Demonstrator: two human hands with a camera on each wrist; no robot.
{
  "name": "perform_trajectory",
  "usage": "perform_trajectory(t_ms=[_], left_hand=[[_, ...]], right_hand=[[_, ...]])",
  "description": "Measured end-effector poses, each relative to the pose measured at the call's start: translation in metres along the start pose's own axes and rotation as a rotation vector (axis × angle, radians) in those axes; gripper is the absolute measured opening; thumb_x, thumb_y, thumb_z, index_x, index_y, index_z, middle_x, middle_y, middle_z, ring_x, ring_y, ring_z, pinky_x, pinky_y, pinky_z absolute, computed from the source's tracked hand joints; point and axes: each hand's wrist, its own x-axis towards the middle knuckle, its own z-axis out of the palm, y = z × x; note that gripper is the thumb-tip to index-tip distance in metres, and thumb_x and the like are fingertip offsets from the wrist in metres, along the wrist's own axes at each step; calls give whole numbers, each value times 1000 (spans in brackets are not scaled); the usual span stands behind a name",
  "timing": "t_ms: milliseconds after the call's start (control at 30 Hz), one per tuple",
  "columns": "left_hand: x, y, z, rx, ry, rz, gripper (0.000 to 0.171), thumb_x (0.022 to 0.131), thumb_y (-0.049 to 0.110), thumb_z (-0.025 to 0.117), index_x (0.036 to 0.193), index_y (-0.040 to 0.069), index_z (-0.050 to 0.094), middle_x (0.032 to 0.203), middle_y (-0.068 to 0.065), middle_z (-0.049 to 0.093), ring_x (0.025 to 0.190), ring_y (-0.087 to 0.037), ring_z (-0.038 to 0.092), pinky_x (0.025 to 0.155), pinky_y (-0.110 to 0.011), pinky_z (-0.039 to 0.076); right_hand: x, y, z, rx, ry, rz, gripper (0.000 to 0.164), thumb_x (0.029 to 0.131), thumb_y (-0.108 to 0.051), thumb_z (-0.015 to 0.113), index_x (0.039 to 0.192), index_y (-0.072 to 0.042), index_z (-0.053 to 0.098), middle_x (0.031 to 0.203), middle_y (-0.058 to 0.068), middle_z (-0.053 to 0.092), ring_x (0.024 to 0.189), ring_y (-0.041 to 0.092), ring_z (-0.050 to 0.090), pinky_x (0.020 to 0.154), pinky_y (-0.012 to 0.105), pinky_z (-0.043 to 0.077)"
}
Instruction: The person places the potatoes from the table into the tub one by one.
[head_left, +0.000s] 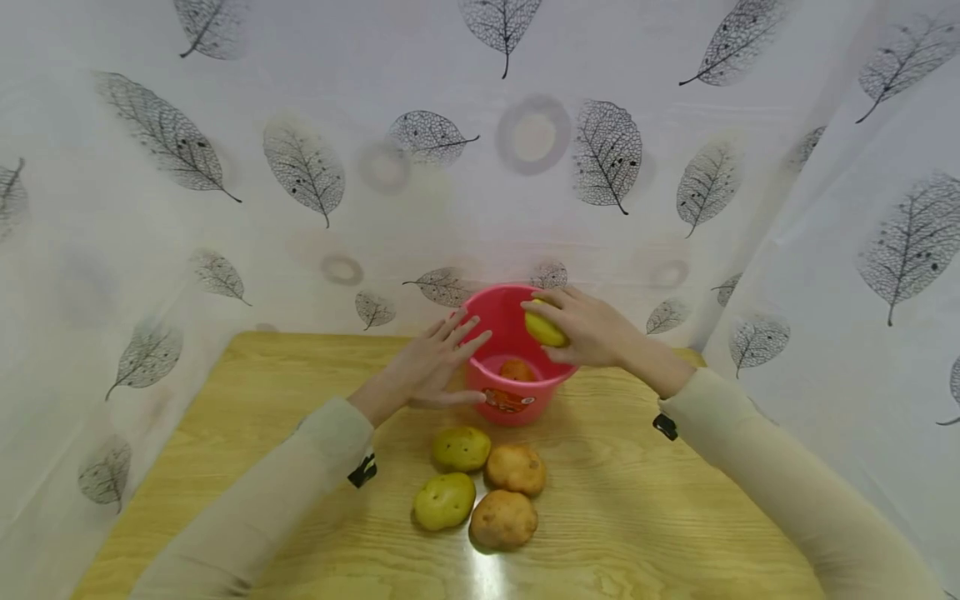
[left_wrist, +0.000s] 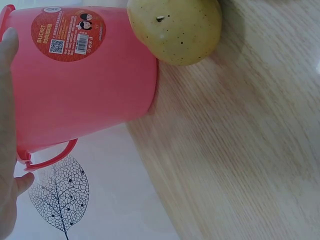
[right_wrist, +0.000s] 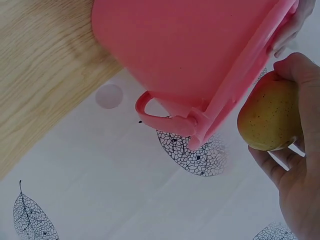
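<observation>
**Pale sleeves (head_left: 255, 500) flank pink bucket (head_left: 547, 396) as right grip (head_left: 588, 329) holds yellow potato (head_left: 546, 325) at the rim**

Two forearms stretch across a wood-grain worktop (head_left: 187, 442), one to each side of the bucket. Thumb and fingers of the person's right grip curl round the yellow potato, which hangs at the right of the bucket's mouth; the right wrist view shows it just beside the rim and apart from it. Opposite, the left grip (head_left: 420, 367) is spread at the left of the rim, fingers extended and holding nothing. The width of the mouth lies between the two, and one brownish potato (head_left: 516, 371) sits at the bottom.

Between bucket and camera, four more form a close cluster: a rear yellow potato (head_left: 461, 450), a front yellow potato (head_left: 444, 502), a rear brown potato (head_left: 516, 469) and a front brown potato (head_left: 503, 520). Wood reaches out to both sides of them. The bucket stands upright near the worktop's far edge, where a leaf-printed sheet (head_left: 360, 75) rises behind.
</observation>
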Motion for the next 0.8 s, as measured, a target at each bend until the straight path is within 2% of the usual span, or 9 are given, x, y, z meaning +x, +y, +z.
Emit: perform_trajectory(t_ms=[233,467,800], left_hand=[[0,0,1,-17,-3,-1,101,95,77,50,170,15,23,177,-17,20,167,-39,11,136,-54,19],[0,-1,1,-11,6,9,101,95,79,49,169,14,25,177,-18,21,167,-39,13,135,-55,23],[0,-2,2,-15,-1,9,101,95,79,48,169,15,24,177,-18,21,167,-39,12,135,-56,24]], right_hand=[[7,9,4,-19,-71,22,72,87,-29,82,151,-8,56,148,22,59,126,42,62,99,54,60],[13,18,10,-56,-130,43,70,88,-31,81,150,-9,56,150,21,58,127,42,61,99,55,60],[20,21,21,-92,-155,23,68,89,-33,81,148,-8,57,147,20,60,128,42,60,101,55,60]])
